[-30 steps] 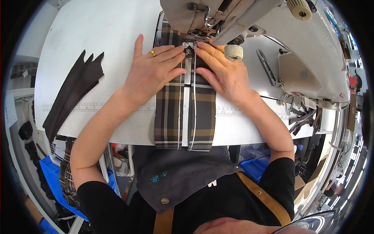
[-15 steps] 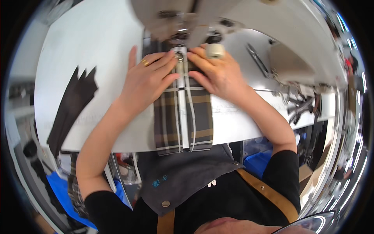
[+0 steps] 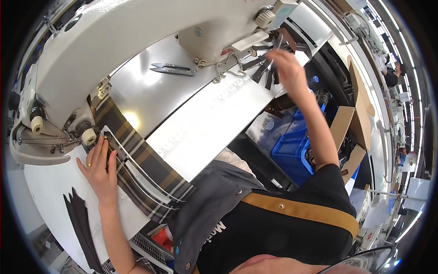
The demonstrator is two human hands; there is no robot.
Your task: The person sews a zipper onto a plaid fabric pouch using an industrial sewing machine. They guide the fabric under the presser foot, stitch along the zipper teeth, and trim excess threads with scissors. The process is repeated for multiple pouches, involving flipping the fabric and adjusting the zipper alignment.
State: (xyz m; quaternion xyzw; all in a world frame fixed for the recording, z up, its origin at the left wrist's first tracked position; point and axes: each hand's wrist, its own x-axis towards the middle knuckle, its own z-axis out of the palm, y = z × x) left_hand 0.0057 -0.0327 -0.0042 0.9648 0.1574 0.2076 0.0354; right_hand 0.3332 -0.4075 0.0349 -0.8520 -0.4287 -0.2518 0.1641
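Observation:
My left hand (image 3: pixel 100 171) lies on the plaid fabric (image 3: pixel 148 160) beside the white sewing machine's presser foot, fingers spread, a gold ring on one. Two thin white strips run along the fabric. My right hand (image 3: pixel 287 68) is at the far end of the table, its bent fingertips at a cluster of dark strips (image 3: pixel 262 75); blur hides whether they grip any. Silver thread snips (image 3: pixel 172 69) lie on the metal machine bed (image 3: pixel 155 100). The machine arm (image 3: pixel 91 41) spans the upper left.
Dark pointed fabric pieces (image 3: pixel 80 223) lie on the white tabletop (image 3: pixel 50 182) at lower left. Blue bins (image 3: pixel 289 155) and an open cardboard box (image 3: pixel 342 128) stand below the table at right. Another person (image 3: pixel 392 75) is in the far right background.
The view has swung right. My right hand has left the presser foot and moved out to the dark strips at the table's right end. My left hand stays on the plaid fabric.

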